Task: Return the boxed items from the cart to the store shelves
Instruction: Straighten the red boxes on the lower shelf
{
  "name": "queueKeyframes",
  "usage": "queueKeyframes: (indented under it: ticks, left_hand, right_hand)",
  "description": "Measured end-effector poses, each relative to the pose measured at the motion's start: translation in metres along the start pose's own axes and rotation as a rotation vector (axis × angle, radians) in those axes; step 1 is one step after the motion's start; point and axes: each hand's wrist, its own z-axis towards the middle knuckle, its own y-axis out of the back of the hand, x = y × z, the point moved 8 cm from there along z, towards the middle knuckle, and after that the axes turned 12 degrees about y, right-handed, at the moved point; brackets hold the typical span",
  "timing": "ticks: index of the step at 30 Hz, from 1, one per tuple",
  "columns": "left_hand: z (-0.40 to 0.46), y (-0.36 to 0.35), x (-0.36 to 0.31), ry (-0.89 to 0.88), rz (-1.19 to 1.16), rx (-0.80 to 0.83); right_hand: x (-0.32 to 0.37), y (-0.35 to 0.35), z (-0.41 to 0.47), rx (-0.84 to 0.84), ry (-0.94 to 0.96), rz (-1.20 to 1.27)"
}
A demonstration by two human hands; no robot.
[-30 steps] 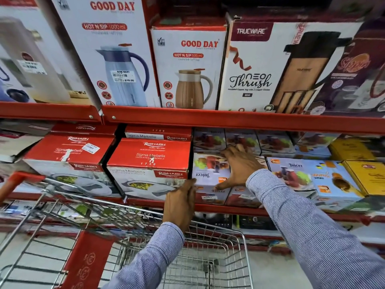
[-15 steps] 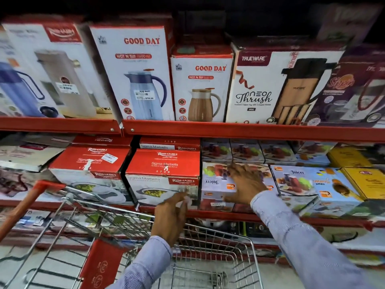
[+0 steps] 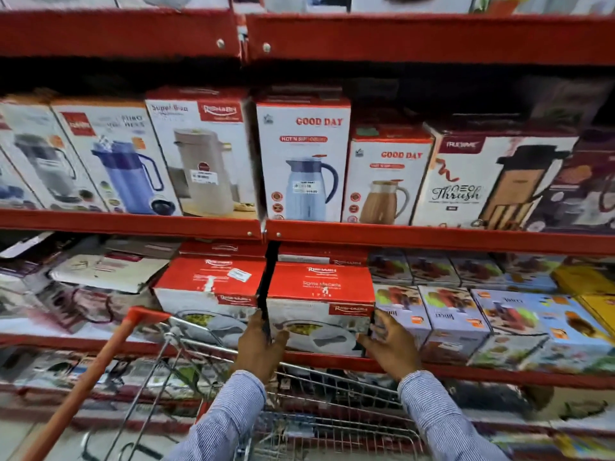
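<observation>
A red-and-white Rishabh casserole box [image 3: 319, 287] sits on the lower shelf [image 3: 499, 375], just above the wire cart [image 3: 332, 427]. My left hand [image 3: 261, 347] clasps its left edge, fingers in the gap beside the neighbouring identical box [image 3: 206, 281] and thumb on the front face. My right hand [image 3: 389, 347] holds its right edge, fingers slipped between it and a small Juicer box [image 3: 402, 314]. The box rests flat on the shelf, level with the others. The part of the cart basket in view holds no box.
The cart's orange handle [image 3: 100, 377] slants across the lower left. Several Juicer boxes [image 3: 456, 314] and yellow boxes [image 3: 585, 281] fill the shelf to the right. Tall jug boxes [image 3: 303, 161] line the shelf above. Loose flat boxes [image 3: 100, 271] lie at left.
My right hand left the Juicer box and went left to the casserole box's right edge. My left hand rose to its left edge. The view tilted upward.
</observation>
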Motion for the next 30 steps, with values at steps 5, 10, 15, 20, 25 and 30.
queueKeyframes:
  ticks: [5,10,15,20,25,30]
  left_hand:
    - [0.004,-0.004,-0.001,-0.002,0.011,0.048]
    - [0.003,0.000,-0.004,-0.032,0.025,0.046]
    - [-0.003,0.026,-0.021,-0.104,-0.003,-0.035]
    - [-0.013,0.095,-0.093,-0.332,-0.230,-0.281]
    - [0.014,0.121,-0.156,-0.378,-0.263,-0.280]
    - [0.028,0.112,-0.169,-0.317,-0.186,-0.181]
  right_hand:
    - [0.009,-0.001,-0.002,-0.048,-0.040,0.075]
    - [0.017,-0.004,-0.006,-0.055,-0.043,0.091]
    - [0.040,0.017,-0.006,-0.152,-0.028,-0.002]
    - [0.123,0.052,0.021,-0.407,0.295,0.115]
    - [0.192,0.041,0.069,-0.317,0.364,0.121]
    - [0.197,0.034,0.085,-0.305,0.310,0.008]
